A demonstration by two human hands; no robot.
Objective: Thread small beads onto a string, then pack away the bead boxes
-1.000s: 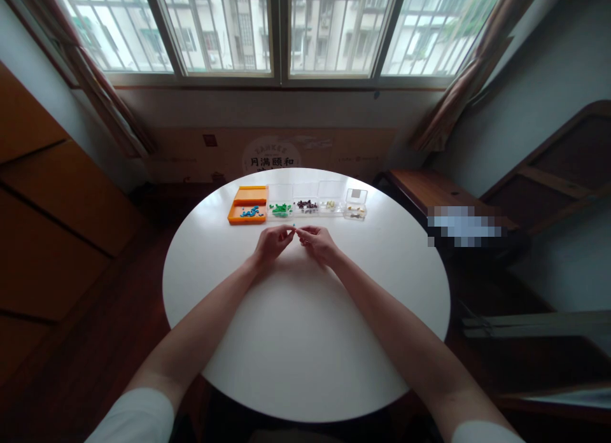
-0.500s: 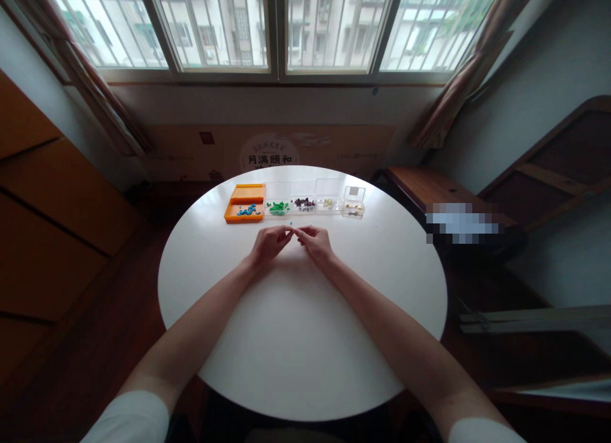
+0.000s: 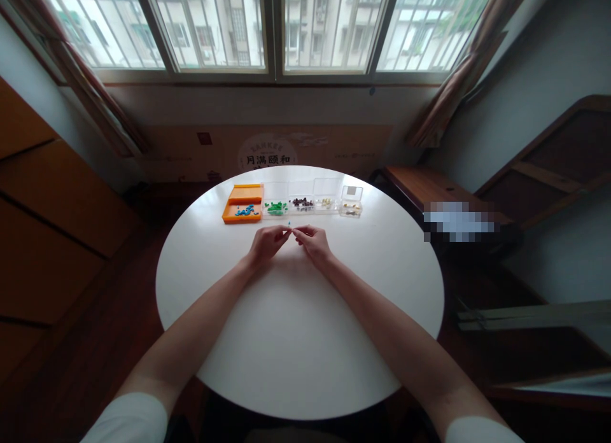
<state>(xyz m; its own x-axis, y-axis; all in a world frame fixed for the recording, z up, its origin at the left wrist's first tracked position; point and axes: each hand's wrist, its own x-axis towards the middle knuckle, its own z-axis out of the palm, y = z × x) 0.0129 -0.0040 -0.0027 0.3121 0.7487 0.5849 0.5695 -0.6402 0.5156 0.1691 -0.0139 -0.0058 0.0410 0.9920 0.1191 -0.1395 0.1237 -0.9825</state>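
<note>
Beyond the left hand [image 3: 267,244] and off to its left, an open orange box [image 3: 246,192] holds blue pieces [image 3: 246,210]; green pieces [image 3: 275,208] lie straight beyond that hand. Its thumb and fingertips pinch a tiny blue piece [image 3: 289,224] poking up where both hands meet, above the white surface [image 3: 291,341]. Dark pieces [image 3: 301,202] sit beyond the right hand [image 3: 312,240], whose fingertips reach that same spot; whether they grip too, I cannot tell. Pale pieces [image 3: 326,202], then a small clear box [image 3: 352,193], lie beyond to its right.

Prob. home rm: curtains [image 3: 90,90], barred win. [image 3: 275,35], rnd wht tbl [image 3: 296,341].
</note>
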